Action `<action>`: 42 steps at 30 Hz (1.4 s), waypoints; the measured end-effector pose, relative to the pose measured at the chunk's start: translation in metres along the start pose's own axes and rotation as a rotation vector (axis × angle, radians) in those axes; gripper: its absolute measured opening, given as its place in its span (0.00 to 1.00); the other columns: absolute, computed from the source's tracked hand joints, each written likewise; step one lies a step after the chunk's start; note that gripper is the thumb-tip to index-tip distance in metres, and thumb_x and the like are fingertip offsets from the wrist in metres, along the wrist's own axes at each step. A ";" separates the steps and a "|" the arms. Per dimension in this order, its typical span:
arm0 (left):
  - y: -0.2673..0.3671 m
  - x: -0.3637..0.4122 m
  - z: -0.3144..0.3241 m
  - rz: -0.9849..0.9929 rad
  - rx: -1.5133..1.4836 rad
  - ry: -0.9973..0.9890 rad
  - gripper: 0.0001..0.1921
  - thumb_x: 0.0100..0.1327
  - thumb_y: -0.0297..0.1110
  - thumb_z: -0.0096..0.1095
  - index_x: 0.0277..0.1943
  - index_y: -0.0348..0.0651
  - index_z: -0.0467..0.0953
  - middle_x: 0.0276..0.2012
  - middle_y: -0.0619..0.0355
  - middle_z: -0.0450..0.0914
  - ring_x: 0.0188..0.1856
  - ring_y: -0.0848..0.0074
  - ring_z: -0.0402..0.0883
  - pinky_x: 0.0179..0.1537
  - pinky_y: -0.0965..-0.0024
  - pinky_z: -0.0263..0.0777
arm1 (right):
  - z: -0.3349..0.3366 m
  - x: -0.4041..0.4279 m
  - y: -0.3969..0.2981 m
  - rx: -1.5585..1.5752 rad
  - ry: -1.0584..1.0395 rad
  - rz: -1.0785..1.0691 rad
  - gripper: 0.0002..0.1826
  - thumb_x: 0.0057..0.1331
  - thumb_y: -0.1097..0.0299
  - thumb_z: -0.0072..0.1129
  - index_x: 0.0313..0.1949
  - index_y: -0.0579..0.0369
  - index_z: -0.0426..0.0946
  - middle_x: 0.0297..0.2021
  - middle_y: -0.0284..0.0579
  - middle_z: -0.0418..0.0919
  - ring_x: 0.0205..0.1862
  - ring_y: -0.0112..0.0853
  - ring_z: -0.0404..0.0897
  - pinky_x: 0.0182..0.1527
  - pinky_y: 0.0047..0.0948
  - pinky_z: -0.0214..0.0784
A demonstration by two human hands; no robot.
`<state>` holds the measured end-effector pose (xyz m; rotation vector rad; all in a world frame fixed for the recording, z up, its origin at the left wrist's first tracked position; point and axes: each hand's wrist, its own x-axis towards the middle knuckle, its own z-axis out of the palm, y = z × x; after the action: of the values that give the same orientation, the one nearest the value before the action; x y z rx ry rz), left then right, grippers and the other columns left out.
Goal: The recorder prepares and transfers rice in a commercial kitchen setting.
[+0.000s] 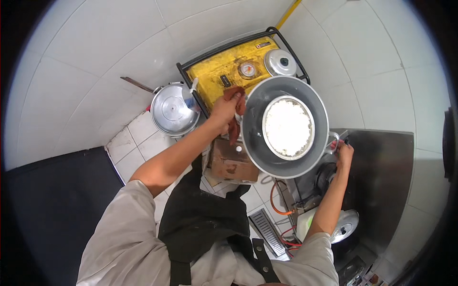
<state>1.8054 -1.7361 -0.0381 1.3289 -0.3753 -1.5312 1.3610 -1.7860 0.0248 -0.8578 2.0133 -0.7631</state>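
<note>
A large grey metal pot (252, 146) hangs between my hands, with a smaller round metal container (264, 130) inside it, filled with white rice (289, 127). My left hand (226, 111) grips the pot's left side through a reddish-brown cloth (234, 132). At the opposite side, my right hand (344, 154) is at the looped handle (334, 142), its fingers closed around it. A yellow generator (218, 68) in a black tube frame stands beyond the pot, bearing a metal lid with a dark knob (280, 62).
A lidded aluminium pot (171, 107) stands left of the generator. Below my left hand is a brown box (232, 162). A gas burner (325, 177), an orange hose (273, 202) and another metal lid (346, 226) are at the right. A floor drain grate (270, 232) lies lower down, between tiled walls.
</note>
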 end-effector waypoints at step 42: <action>0.037 0.196 -0.261 0.083 0.276 0.063 0.24 0.66 0.48 0.52 0.57 0.39 0.67 0.50 0.52 0.74 0.47 0.70 0.76 0.41 0.65 0.74 | 0.287 0.000 0.021 -0.242 0.050 -0.145 0.10 0.66 0.71 0.46 0.38 0.59 0.77 0.26 0.38 0.78 0.24 0.23 0.72 0.28 0.24 0.66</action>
<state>2.0761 -1.8173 -0.2050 1.5509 -0.6106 -1.4007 1.5966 -1.8343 -0.1337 -1.1439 2.1351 -0.6325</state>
